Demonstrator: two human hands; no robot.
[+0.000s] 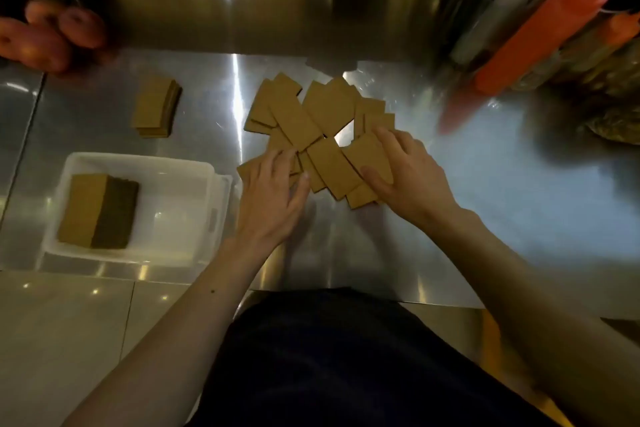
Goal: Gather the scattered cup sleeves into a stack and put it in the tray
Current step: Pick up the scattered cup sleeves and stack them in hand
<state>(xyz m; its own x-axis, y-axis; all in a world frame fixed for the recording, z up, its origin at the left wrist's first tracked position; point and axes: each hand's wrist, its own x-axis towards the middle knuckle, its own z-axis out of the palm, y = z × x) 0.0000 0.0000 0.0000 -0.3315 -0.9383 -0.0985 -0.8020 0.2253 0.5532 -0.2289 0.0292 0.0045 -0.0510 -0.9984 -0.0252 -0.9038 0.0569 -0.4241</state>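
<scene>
Two bare hands rest on a loose heap of scattered cup sleeves (311, 121) at the middle of a shiny steel surface (485, 204). The brown card sleeves lie flat and overlap at many angles, fanned out from the person toward the back wall. The left hand (273, 191) sits at the near left edge of the heap, its fingers spread and lightly bent, fingertips pressing on the sleeves and thumb stretched out to the right. The right hand (408, 173) lies on the near right edge, fingers splayed across one sleeve and thumb laid on its lower side. Neither hand has lifted a sleeve off the surface.

To the left of the heap, just beside the left hand, stands a white tray (138, 159) that holds a neat stack of sleeves (86, 208) against its left side. A smaller stack (156, 107) lies on the surface beyond the tray, well apart from the heap.

Blurred orange tube-like shapes (540, 28) lean at the far right, and blurred round orange things (52, 35) sit at the far left corner; what they are cannot be told. The person's dark garment (329, 357) fills the bottom of the view.
</scene>
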